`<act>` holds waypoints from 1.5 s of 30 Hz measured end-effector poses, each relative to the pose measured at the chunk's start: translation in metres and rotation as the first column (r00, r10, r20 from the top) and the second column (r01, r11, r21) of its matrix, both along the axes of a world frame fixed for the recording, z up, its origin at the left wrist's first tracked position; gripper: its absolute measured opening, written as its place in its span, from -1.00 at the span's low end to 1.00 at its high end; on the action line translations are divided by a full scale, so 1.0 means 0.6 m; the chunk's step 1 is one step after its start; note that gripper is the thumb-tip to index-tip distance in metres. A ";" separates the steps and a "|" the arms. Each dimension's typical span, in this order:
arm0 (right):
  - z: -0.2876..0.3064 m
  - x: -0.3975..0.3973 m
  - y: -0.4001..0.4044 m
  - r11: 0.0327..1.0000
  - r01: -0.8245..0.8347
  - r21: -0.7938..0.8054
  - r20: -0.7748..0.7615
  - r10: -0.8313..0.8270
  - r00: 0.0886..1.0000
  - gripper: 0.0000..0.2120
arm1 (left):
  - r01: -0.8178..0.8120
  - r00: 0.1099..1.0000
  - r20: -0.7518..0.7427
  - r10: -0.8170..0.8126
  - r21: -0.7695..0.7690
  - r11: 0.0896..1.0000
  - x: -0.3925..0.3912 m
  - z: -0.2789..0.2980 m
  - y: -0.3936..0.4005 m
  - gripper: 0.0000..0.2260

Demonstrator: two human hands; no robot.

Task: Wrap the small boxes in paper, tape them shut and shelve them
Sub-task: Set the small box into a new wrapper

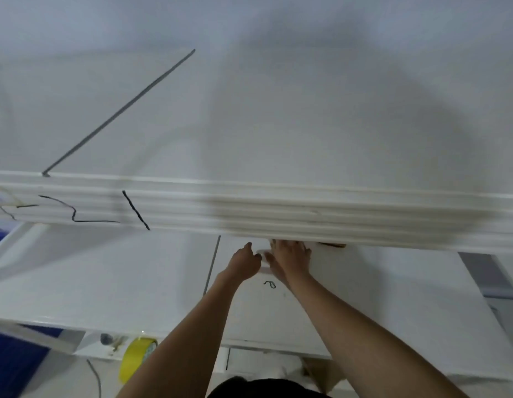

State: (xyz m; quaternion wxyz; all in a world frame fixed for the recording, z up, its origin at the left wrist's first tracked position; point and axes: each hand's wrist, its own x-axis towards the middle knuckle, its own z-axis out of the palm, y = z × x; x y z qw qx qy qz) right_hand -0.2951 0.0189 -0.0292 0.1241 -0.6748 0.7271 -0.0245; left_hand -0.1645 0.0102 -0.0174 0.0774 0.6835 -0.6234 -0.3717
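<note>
While both bare forearms stretch up and away from the camera, the nearest thing in view is a single roll of yellow tape (137,358), standing on edge on the white surface (100,294) low on the left; green print shows on its inner core, too small to read. A thin grey cord (96,377) trails beside it.

Farther out, the two hands meet just under the front edge of a white shelf (278,216). The left hand (245,262) has its fingers curled inward, and the right hand (291,257) lies with fingers spread flat; between them sits one small white-wrapped box (262,261), mostly hidden, so whether either hand truly grips it cannot be told. A sliver of brown (333,245) shows at the shelf edge just right of the right hand; what it is cannot be told.

A small dark scribble (269,284) marks the white panel below the hands, unreadable. Black pen lines (77,214) run across the shelf's front edge at left, forming no legible word. Beyond, a white wall (307,96) carries one long grey diagonal line (120,110).
</note>
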 end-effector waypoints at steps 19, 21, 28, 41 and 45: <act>0.051 0.062 0.084 0.950 0.303 -0.073 0.709 -0.165 0.686 -0.62 | -0.300 0.847 -0.359 0.392 0.286 0.910 0.070 0.024 0.072 -0.62; 0.060 0.075 0.095 0.918 0.386 0.088 0.860 -0.265 0.435 -0.67 | -0.298 0.742 -0.469 0.480 0.411 0.862 0.084 0.032 0.071 -0.66; 0.062 0.114 0.160 0.770 0.363 0.524 0.850 -0.503 -0.160 -0.68 | -0.129 0.602 -0.613 0.511 0.557 0.820 0.129 0.036 0.105 -0.67; 0.051 0.105 0.212 0.826 0.346 0.444 0.701 -0.561 0.440 -0.48 | -0.143 0.742 -0.563 0.363 0.396 0.907 0.146 -0.004 0.156 -0.62; 0.044 0.078 0.211 0.795 0.366 0.484 0.722 -0.599 0.346 -0.36 | -0.115 0.693 -0.616 0.374 0.418 0.901 0.133 0.003 0.158 -0.53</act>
